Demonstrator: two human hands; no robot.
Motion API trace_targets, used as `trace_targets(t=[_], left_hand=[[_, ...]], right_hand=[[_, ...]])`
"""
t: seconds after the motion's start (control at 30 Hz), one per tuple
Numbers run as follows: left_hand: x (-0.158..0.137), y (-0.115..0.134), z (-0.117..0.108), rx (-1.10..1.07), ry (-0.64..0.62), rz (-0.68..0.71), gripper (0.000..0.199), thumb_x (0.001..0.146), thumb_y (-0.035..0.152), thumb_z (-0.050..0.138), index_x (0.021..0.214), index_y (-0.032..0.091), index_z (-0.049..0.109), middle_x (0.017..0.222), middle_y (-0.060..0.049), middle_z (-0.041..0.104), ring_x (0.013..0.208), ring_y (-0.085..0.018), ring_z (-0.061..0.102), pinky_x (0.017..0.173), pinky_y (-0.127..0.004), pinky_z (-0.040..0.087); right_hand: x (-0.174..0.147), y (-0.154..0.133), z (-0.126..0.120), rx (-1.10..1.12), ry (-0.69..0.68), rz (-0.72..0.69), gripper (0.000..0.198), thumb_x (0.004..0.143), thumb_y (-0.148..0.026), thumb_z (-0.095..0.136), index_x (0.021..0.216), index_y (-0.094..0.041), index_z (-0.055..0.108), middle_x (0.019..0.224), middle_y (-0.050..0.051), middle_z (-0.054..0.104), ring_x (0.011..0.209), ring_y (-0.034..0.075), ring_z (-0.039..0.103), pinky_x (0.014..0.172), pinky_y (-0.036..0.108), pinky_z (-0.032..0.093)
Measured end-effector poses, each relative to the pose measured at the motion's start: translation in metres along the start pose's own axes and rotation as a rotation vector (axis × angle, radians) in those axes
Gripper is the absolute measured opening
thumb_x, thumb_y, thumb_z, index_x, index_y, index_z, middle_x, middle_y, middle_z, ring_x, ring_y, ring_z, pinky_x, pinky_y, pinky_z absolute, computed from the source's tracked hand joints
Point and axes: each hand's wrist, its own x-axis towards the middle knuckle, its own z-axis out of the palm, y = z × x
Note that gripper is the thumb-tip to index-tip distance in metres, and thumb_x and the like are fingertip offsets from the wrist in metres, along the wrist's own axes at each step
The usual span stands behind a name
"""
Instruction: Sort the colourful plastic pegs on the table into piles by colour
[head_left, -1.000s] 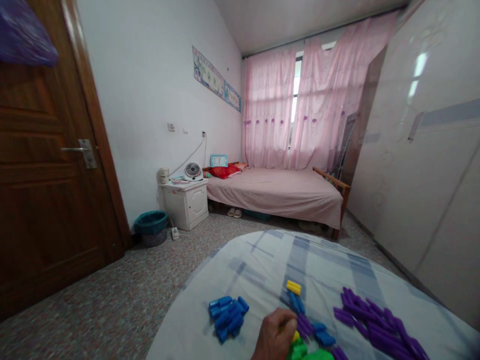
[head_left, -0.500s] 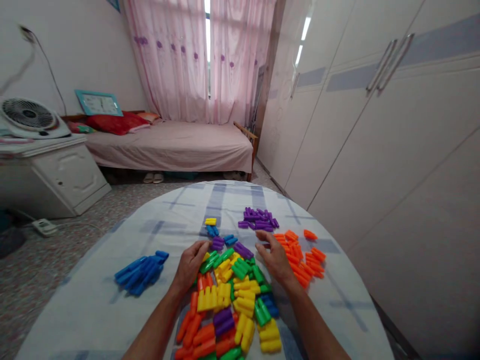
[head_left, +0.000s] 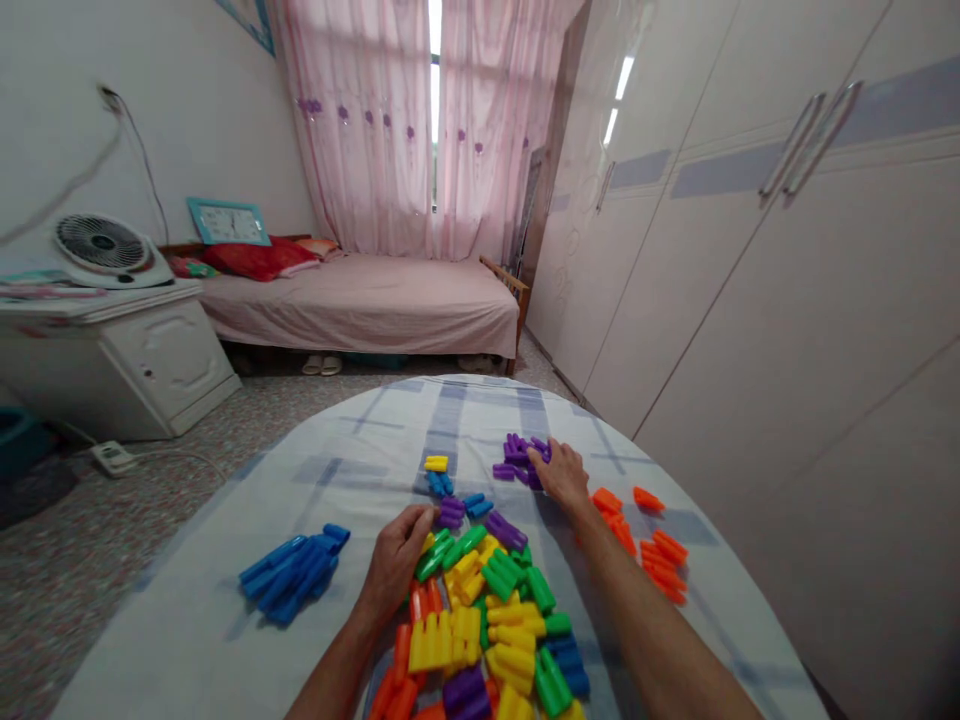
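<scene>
Two bare forearms slant in from the bottom edge of the frame over a round worktop [head_left: 352, 440] with a white and blue checked cloth. The left hand [head_left: 401, 552] sits just below the centre, back upward, its fingers bent inward beside a small yellow piece; whether they grip anything, I cannot tell. The right hand [head_left: 562, 475] extends farther up the frame, right of centre, palm down, with thumb and fingers bent over the right side of a purple pile [head_left: 517, 458]; whether a piece is pinched between them is hidden. That pile is a loose jumble of short, ridged plastic pieces, glossy and rounded. Left of it, in the middle of the frame, a yellow block [head_left: 436, 464], a blue block [head_left: 440, 484] and a purple block [head_left: 451, 513] form a short column, with another blue piece [head_left: 478, 505] beside the purple one. A mixed heap [head_left: 480, 625] of yellow, green, orange, blue and purple pieces fills the bottom centre. Blue pieces [head_left: 292, 575] cluster at the lower left, and orange pieces [head_left: 664, 565] lie scattered at the lower right, partly behind the right forearm.
</scene>
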Motion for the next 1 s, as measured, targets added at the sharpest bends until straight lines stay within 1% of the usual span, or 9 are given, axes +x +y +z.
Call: trace_targets(t=[0.13,0.27,0.37,0.47,0.53,0.67,0.77,0.87,1.0], left_hand=[[-0.005,0.005,0.003,-0.001,0.028,-0.003,0.041,0.085,0.047,0.042,0.086,0.014,0.066,0.077,-0.002,0.064,0.076,-0.017,0.056,0.071,-0.025,0.043],[-0.001,0.002,0.007,0.017,0.066,0.011,0.040,0.088,0.045,0.039,0.078,0.014,0.063,0.072,0.000,0.060,0.072,-0.014,0.053,0.067,-0.022,0.040],[-0.002,0.002,0.006,0.025,0.070,0.013,0.040,0.088,0.045,0.039,0.080,0.014,0.064,0.074,0.000,0.061,0.073,-0.014,0.053,0.068,-0.021,0.040],[-0.005,0.004,0.003,0.022,0.042,0.005,0.041,0.087,0.045,0.040,0.087,0.013,0.066,0.076,0.000,0.062,0.076,-0.016,0.054,0.070,-0.023,0.040],[-0.004,0.003,0.002,0.015,0.035,0.004,0.041,0.086,0.045,0.041,0.091,0.013,0.067,0.079,-0.001,0.064,0.078,-0.017,0.055,0.073,-0.024,0.041],[-0.001,-0.004,0.002,0.011,0.017,0.001,0.040,0.086,0.044,0.041,0.093,0.014,0.066,0.080,-0.001,0.065,0.077,-0.017,0.056,0.072,-0.025,0.042],[0.000,-0.007,0.002,0.018,0.022,0.008,0.038,0.086,0.044,0.042,0.089,0.015,0.066,0.081,-0.001,0.066,0.078,-0.017,0.057,0.073,-0.025,0.042],[0.000,-0.009,0.003,0.027,0.030,0.009,0.036,0.086,0.044,0.042,0.087,0.016,0.066,0.083,-0.001,0.066,0.079,-0.017,0.057,0.074,-0.025,0.042],[0.001,-0.009,0.002,0.028,0.017,0.007,0.036,0.086,0.044,0.042,0.090,0.016,0.066,0.084,-0.001,0.066,0.080,-0.017,0.058,0.075,-0.026,0.042]], right_hand=[[0.005,-0.005,0.015,-0.068,0.060,0.082,0.064,0.082,-0.059,0.032,0.133,-0.023,0.041,0.136,0.014,0.041,0.124,0.033,0.037,0.096,0.051,0.032],[0.021,-0.014,0.038,-0.057,0.139,0.062,0.063,0.082,-0.060,0.029,0.131,-0.024,0.043,0.135,0.014,0.041,0.124,0.034,0.037,0.095,0.052,0.032],[0.022,-0.027,0.041,-0.044,0.142,0.064,0.061,0.082,-0.058,0.030,0.130,-0.023,0.044,0.135,0.014,0.042,0.122,0.034,0.039,0.094,0.052,0.032],[0.017,-0.037,0.035,-0.016,0.119,-0.034,0.057,0.085,-0.053,0.032,0.131,-0.021,0.044,0.133,0.013,0.044,0.123,0.029,0.039,0.097,0.045,0.032],[0.013,-0.036,0.032,0.025,0.095,-0.088,0.059,0.085,-0.054,0.032,0.133,-0.020,0.041,0.136,0.012,0.041,0.125,0.027,0.036,0.100,0.041,0.030],[-0.005,-0.023,0.032,0.042,0.054,-0.121,0.078,0.077,-0.067,0.038,0.140,-0.022,0.029,0.142,0.012,0.033,0.129,0.031,0.030,0.100,0.045,0.029],[-0.021,-0.017,0.040,-0.006,0.026,-0.173,0.092,0.068,-0.070,0.049,0.142,-0.022,0.024,0.147,0.013,0.023,0.132,0.035,0.024,0.102,0.049,0.023],[-0.023,-0.023,0.052,-0.010,0.070,-0.195,0.092,0.067,-0.064,0.056,0.142,-0.021,0.024,0.149,0.013,0.018,0.134,0.036,0.019,0.104,0.050,0.020],[-0.010,-0.038,0.061,0.058,0.110,-0.220,0.087,0.067,-0.060,0.059,0.140,-0.020,0.029,0.149,0.013,0.020,0.134,0.036,0.018,0.103,0.051,0.021]])
